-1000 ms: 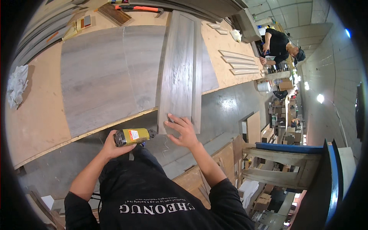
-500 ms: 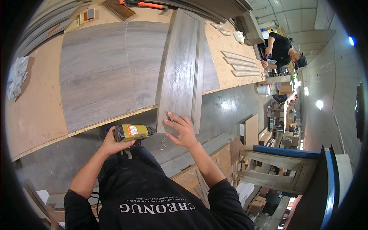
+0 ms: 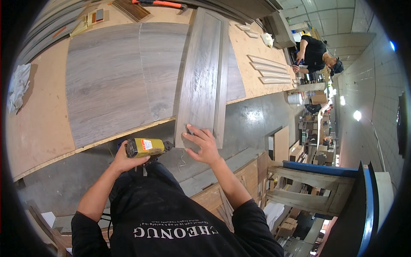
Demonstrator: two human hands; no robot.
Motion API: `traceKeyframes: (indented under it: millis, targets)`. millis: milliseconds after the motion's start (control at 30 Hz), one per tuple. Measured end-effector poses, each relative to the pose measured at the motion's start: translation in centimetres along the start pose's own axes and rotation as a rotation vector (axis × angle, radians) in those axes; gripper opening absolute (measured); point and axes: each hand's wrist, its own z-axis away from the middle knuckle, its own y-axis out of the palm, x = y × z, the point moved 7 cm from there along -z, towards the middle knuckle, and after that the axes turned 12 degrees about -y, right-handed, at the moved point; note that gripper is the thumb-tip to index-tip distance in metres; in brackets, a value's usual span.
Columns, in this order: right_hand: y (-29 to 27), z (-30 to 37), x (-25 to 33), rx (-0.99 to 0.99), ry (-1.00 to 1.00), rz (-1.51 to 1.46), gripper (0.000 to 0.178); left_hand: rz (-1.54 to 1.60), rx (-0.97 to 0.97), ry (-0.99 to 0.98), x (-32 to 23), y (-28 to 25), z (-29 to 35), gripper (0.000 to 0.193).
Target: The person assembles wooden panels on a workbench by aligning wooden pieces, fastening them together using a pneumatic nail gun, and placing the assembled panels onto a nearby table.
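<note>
A yellow nail gun [image 3: 150,147] with a black nose is gripped in my left hand [image 3: 123,161], which wraps round its lower side. Its nose points right, at the near end of a long grey-brown wood-grain cabinet door panel [image 3: 201,81]. On that panel's near end lie the spread fingers of my right hand [image 3: 205,147], with the thumb down at its near edge. The panel reaches past the workbench edge toward me and lies across a larger flat wood-grain board [image 3: 111,77]. Whether the nose touches the panel is hard to make out.
Thin wood strips [image 3: 269,70] lie on the workbench [image 3: 43,132] to the right. At the far side rests a hammer [image 3: 160,4] with a red handle; crumpled white paper [image 3: 19,88] lies far left. Another person [image 3: 314,53] works at the bench's right end.
The nail gun has tilted very slightly in my left hand. My right hand and the panel stay in place. The other person's hands have shifted a little.
</note>
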Motion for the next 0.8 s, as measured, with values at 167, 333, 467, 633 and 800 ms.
traceKeyframes:
  millis: [167,333,467,633,800]
  targets:
    - [0.2,-0.2,0.1,-0.004,-0.009,0.009,0.053,0.005,0.029,0.061,-0.6,0.0,0.0,0.058]
    - [0.1,-0.3,0.0,-0.001,-0.015,0.044,0.059,-0.084,0.037,0.009,-1.6,0.2,0.8,0.067]
    - [-0.5,0.7,-0.4,-0.006,-0.004,0.035,0.056,-0.093,-0.196,-0.109,-5.0,-1.1,5.7,0.096]
    - [-5.5,8.3,-3.7,-0.637,0.567,0.286,0.052,-0.282,-0.713,0.284,-10.2,-12.8,15.6,0.053]
    - [-0.3,13.0,-10.3,-0.728,0.957,-0.483,0.047,-1.032,-1.228,0.257,-16.8,-23.3,15.3,0.051]
